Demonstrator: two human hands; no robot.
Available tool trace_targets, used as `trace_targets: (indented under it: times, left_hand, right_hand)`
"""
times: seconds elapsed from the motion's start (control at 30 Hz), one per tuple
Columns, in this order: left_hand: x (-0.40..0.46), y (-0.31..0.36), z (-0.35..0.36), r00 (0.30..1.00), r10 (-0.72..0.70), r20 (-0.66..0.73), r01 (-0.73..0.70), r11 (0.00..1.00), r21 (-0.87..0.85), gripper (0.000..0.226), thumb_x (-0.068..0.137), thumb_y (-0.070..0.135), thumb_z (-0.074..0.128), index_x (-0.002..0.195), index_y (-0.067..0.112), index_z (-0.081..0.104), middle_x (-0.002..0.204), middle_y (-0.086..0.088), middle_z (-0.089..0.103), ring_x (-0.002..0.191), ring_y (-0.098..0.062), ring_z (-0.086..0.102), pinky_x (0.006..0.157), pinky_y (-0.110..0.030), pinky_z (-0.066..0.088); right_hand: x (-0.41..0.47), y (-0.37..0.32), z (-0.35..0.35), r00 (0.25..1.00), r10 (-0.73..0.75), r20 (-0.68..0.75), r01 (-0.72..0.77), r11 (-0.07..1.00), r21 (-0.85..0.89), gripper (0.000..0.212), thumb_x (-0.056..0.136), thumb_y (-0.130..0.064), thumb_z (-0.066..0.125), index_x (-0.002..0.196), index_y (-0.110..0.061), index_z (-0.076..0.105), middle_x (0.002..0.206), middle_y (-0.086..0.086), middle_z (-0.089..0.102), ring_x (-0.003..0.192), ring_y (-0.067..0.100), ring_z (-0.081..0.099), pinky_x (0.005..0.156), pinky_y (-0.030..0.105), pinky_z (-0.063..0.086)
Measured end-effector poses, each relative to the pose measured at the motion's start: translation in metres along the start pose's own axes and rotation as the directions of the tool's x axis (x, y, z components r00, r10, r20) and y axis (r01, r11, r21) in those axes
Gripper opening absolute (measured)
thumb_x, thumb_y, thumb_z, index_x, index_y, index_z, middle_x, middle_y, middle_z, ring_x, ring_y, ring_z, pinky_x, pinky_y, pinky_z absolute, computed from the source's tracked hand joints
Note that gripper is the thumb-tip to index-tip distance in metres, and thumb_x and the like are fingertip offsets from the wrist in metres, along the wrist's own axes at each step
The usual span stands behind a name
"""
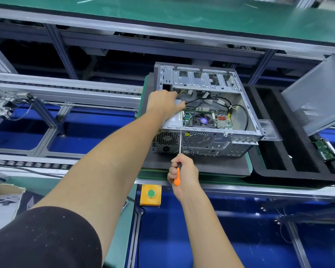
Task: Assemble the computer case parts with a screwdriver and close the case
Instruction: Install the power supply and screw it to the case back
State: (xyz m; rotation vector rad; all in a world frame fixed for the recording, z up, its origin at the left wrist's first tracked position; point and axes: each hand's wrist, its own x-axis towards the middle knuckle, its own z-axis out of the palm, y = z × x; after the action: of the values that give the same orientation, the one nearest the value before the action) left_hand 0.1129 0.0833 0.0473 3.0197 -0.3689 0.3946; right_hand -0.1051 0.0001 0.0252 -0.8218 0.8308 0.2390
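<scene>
Head view: the computer case [205, 111] lies on its side with its open face up, on a dark mat [197, 167] that sits on a green pallet [249, 163]. The left hand [163, 103] reaches over the case's left wall and rests on the grey power supply [171, 120] in the near-left corner; its fingers bend down over the unit's far edge, though whether they actually grip it cannot be told. Just right of that hand, inside the case, sits the motherboard [209, 118] with a round fan in its middle, and black cables [238, 111] loop from beyond the hand across to the case's right wall. Farther from the hand, along the case's far side, runs a perforated metal drive cage [201, 78].

The right hand [183, 171] is clenched round the orange-and-black handle of the screwdriver [179, 157], just in front of the case's rear panel. The steel shaft rises from that fist to the panel's top edge, between the power supply grille and the round fan grille.

Right of the right hand stands a black foam tray [298, 171] with long compartments. A grey side panel [317, 95] leans tilted across its far end, and a green circuit board [326, 149] shows below the panel. A clear plastic piece [269, 130] lies between tray and case. Below and left of the right hand is a yellow box with a green button [150, 194].
</scene>
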Motion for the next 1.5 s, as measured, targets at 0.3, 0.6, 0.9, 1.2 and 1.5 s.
trace_targets:
  times: [0.3,0.6,0.9,1.2,1.5]
  left_hand:
    - [0.000,0.000,-0.001,1.000,-0.008,0.003,0.008,1.000,-0.008,0.046,0.092,0.060,0.037,0.079,0.018,0.053,0.062,0.000,0.052,0.060,-0.021,0.053,0.053,-0.030,0.036]
    - [-0.001,-0.001,-0.001,1.000,-0.016,0.010,0.016,1.000,-0.018,0.043,0.091,0.060,0.037,0.077,0.021,0.050,0.060,0.002,0.050,0.053,-0.013,0.043,0.049,-0.028,0.030]
    - [-0.001,0.000,-0.002,1.000,-0.010,0.009,0.010,1.000,-0.030,0.045,0.091,0.060,0.037,0.079,0.020,0.052,0.062,0.002,0.051,0.061,-0.020,0.052,0.053,-0.030,0.033]
    - [-0.002,0.001,-0.003,1.000,-0.018,0.010,0.018,1.000,-0.015,0.045,0.091,0.061,0.036,0.079,0.020,0.053,0.061,0.001,0.051,0.055,-0.015,0.046,0.051,-0.029,0.032]
    - [-0.002,0.001,-0.003,1.000,-0.015,0.008,0.015,1.000,-0.010,0.047,0.091,0.062,0.035,0.079,0.020,0.052,0.060,0.001,0.050,0.053,-0.015,0.044,0.050,-0.029,0.032]
  right_hand:
    - [0.001,0.011,-0.002,0.915,-0.373,-0.157,0.252,0.829,-0.499,0.016,0.089,-0.030,0.056,0.090,-0.015,0.064,0.057,-0.003,0.066,0.051,0.019,0.050,0.061,0.038,0.040]
    - [-0.002,0.009,-0.006,0.987,-0.159,-0.039,0.152,0.979,-0.137,0.017,0.089,-0.003,0.056,0.076,-0.010,0.047,0.055,0.004,0.052,0.038,0.015,0.040,0.037,0.024,0.030]
    - [-0.008,0.007,-0.003,0.998,0.059,-0.006,-0.058,0.998,0.031,0.016,0.089,-0.014,0.062,0.100,-0.005,0.071,0.084,0.006,0.079,0.044,0.012,0.057,0.035,0.018,0.035]
    - [-0.005,0.019,-0.011,0.732,-0.672,-0.112,0.413,0.568,-0.712,0.023,0.093,-0.017,0.063,0.082,-0.017,0.043,0.066,0.000,0.061,0.055,0.016,0.050,0.044,0.029,0.032]
    - [-0.005,0.009,-0.008,0.986,0.086,0.142,-0.112,0.976,0.185,0.014,0.093,-0.004,0.057,0.084,-0.013,0.051,0.059,0.000,0.059,0.039,0.009,0.047,0.033,0.017,0.030]
